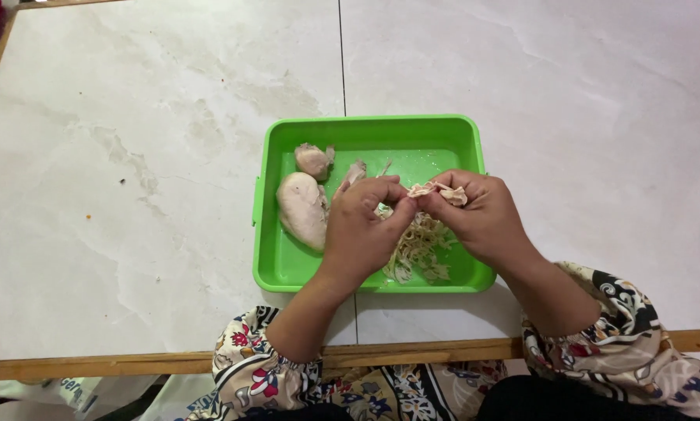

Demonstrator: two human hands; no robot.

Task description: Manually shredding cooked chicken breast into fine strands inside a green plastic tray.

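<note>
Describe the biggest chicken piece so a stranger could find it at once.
Find the green tray on the pale marble table. At its left side lies the biggest chicken piece, beside the left hand. It is smooth, pale and whole, larger than the small piece above it.

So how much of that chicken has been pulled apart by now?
Some is done: a pile of shredded chicken lies in the green tray. In hand: the left hand and right hand pinch a small chicken piece between them over the tray. Left: one large whole chicken piece and two smaller chunks sit unshredded on the tray's left side.
</note>
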